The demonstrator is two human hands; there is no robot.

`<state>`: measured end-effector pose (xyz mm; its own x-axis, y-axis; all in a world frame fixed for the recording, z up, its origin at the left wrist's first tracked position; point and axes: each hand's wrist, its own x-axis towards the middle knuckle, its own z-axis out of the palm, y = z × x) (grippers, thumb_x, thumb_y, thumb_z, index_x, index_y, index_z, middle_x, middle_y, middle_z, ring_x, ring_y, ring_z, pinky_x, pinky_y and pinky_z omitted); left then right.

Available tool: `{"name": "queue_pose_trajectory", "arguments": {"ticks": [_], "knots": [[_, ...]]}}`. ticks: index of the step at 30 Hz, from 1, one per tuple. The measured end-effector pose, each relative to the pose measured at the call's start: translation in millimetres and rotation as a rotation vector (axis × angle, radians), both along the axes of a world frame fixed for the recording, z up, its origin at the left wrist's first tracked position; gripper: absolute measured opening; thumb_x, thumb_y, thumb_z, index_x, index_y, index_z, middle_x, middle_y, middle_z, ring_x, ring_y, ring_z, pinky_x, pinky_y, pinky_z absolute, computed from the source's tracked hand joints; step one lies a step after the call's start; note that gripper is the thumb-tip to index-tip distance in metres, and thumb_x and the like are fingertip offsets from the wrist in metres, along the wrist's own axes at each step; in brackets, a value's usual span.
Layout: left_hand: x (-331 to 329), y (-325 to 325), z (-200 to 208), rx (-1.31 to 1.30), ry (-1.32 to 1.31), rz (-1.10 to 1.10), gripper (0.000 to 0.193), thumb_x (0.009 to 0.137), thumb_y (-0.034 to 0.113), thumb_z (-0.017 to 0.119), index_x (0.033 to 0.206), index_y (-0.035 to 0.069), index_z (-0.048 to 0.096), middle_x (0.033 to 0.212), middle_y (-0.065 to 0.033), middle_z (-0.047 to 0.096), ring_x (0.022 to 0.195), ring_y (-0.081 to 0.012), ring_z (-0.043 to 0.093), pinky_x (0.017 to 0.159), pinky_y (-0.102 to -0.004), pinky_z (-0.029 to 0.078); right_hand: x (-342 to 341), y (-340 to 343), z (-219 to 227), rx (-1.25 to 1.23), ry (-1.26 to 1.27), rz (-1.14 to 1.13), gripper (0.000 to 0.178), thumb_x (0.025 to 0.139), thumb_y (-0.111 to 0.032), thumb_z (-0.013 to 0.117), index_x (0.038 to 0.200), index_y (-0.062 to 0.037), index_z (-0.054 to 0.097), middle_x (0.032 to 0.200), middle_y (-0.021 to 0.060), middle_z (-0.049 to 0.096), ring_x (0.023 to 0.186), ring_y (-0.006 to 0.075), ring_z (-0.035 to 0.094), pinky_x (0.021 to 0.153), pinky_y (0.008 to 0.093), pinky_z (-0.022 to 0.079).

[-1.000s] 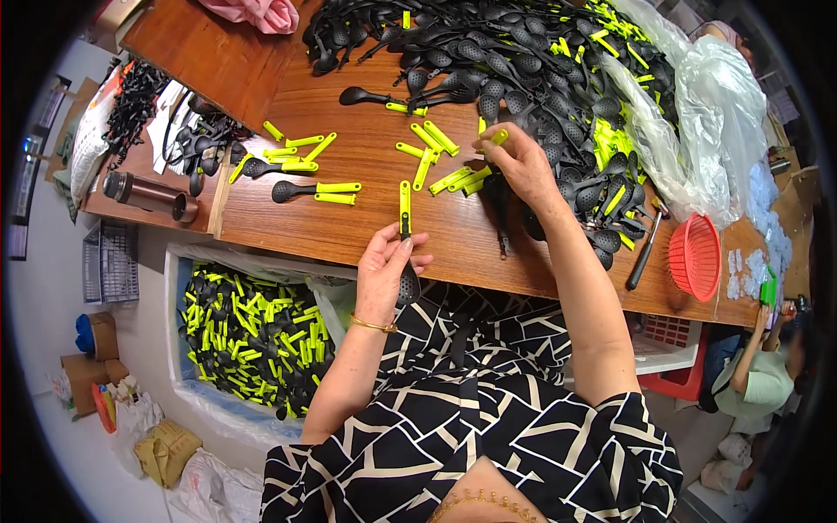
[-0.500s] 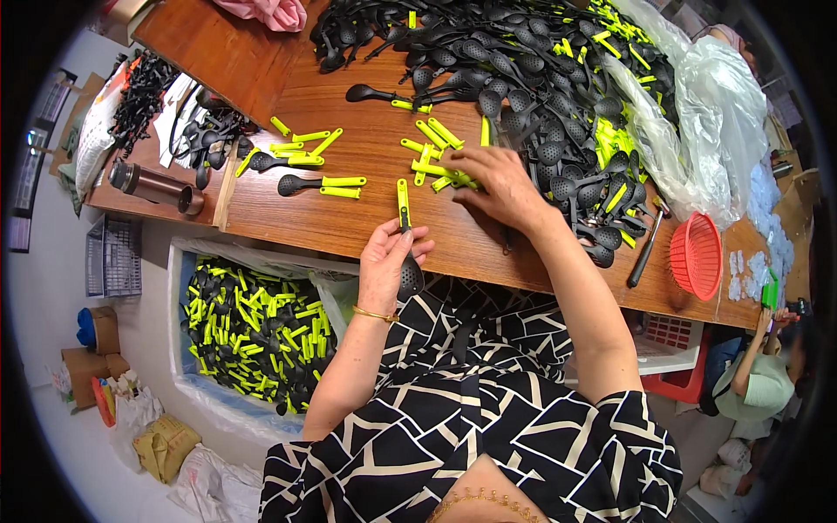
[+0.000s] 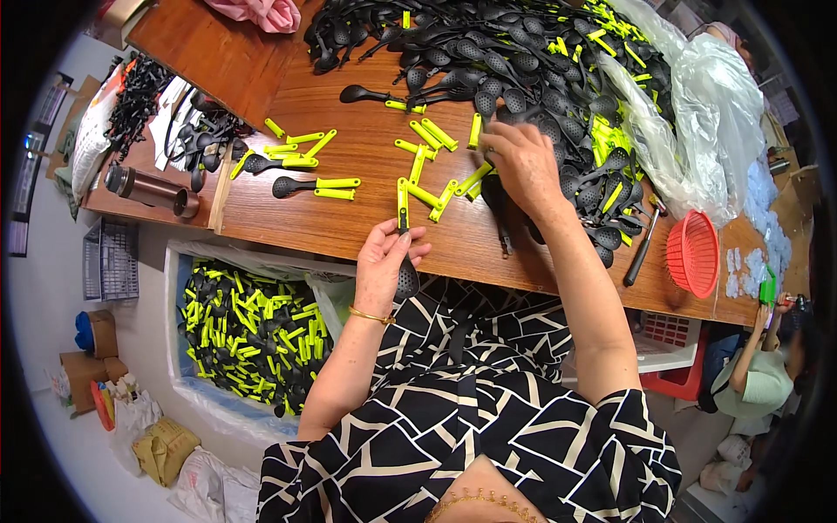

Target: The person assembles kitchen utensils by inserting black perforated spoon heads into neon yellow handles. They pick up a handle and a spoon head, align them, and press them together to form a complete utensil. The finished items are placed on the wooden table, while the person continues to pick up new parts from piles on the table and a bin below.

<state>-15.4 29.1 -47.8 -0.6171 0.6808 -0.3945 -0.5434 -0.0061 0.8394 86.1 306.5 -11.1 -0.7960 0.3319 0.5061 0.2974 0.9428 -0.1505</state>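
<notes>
My left hand [image 3: 382,260] is closed around a black slotted spoon [image 3: 407,281]. Its lime-green handle [image 3: 403,202] points away from me and its perforated bowl hangs below my fingers. At the near edge of the black spoon pile [image 3: 571,131], my right hand [image 3: 526,166] is bent at the fingers; the tips are blurred and partly hidden, so I cannot see whether they grip anything. Loose lime-green handles [image 3: 424,194] lie left of it. A dark long object [image 3: 499,209] lies partly under the right palm.
A black spoon [image 3: 292,186] and more green handles lie left on the table. A metal flask [image 3: 148,190] rests on its side farther left. Below, a lined bin [image 3: 179,349] holds green-handled spoons. A hammer-like tool [image 3: 643,248] and red basket [image 3: 694,254] sit right, with clear plastic [image 3: 711,122] behind.
My right hand has moved right and away from the loose green handles to the pile's edge. Some of those handles now lie spread apart. The left hand keeps hold of the slotted spoon.
</notes>
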Motion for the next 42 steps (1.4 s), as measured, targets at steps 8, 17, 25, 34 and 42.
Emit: {"name": "queue_pose_trajectory", "arguments": {"ticks": [8, 17, 25, 34, 42], "knots": [[-3, -2, -2, 0.058, -0.063, 0.014, 0.035, 0.105, 0.017, 0.067, 0.135, 0.006, 0.054, 0.126, -0.0168, 0.073, 0.101, -0.0234, 0.076, 0.081, -0.0285, 0.061, -79, -39, -22, -0.151, -0.133, 0.282, 0.044, 0.089, -0.017, 0.074, 0.133, -0.0180, 0.070, 0.139, 0.0057, 0.065, 0.122, 0.0324, 0.063, 0.103, 0.0446, 0.051], [-3, -4, -5, 0.054, -0.054, -0.007, 0.034, 0.105, 0.016, 0.066, 0.136, 0.006, 0.054, 0.126, -0.0169, 0.073, 0.104, -0.0236, 0.076, 0.081, -0.0285, 0.061, -37, 31, -18, -0.030, -0.051, -0.101, 0.030, 0.090, -0.016, 0.071, 0.119, -0.0128, 0.075, 0.125, 0.0049, 0.073, 0.120, 0.0275, 0.063, 0.099, 0.0454, 0.047], [2, 10, 11, 0.139, -0.076, -0.148, 0.030, 0.107, 0.014, 0.063, 0.134, 0.004, 0.054, 0.126, -0.0169, 0.072, 0.096, -0.0209, 0.076, 0.078, -0.0287, 0.063, -27, 36, -14, 0.142, -0.071, 0.055, 0.031, 0.089, -0.016, 0.069, 0.120, -0.0155, 0.076, 0.125, 0.0007, 0.072, 0.121, 0.0242, 0.063, 0.100, 0.0424, 0.045], [-7, 51, -5, 0.186, -0.086, -0.122, 0.031, 0.106, 0.012, 0.063, 0.135, 0.004, 0.052, 0.125, -0.0196, 0.071, 0.103, -0.0254, 0.075, 0.088, -0.0342, 0.063, -53, 8, -18, -0.131, -0.105, 0.355, 0.017, 0.088, -0.022, 0.074, 0.104, -0.0214, 0.080, 0.107, 0.0003, 0.073, 0.107, 0.0223, 0.067, 0.093, 0.0403, 0.043], [-49, 48, -7, 0.126, 0.367, -0.007, 0.029, 0.109, 0.011, 0.056, 0.136, 0.000, 0.050, 0.110, -0.0147, 0.074, 0.075, -0.0127, 0.071, 0.066, -0.0257, 0.056, -144, 60, 9, -0.317, 0.075, 0.264, 0.021, 0.092, -0.024, 0.074, 0.109, -0.0117, 0.079, 0.105, 0.0096, 0.078, 0.104, 0.0335, 0.069, 0.089, 0.0462, 0.054]]}}
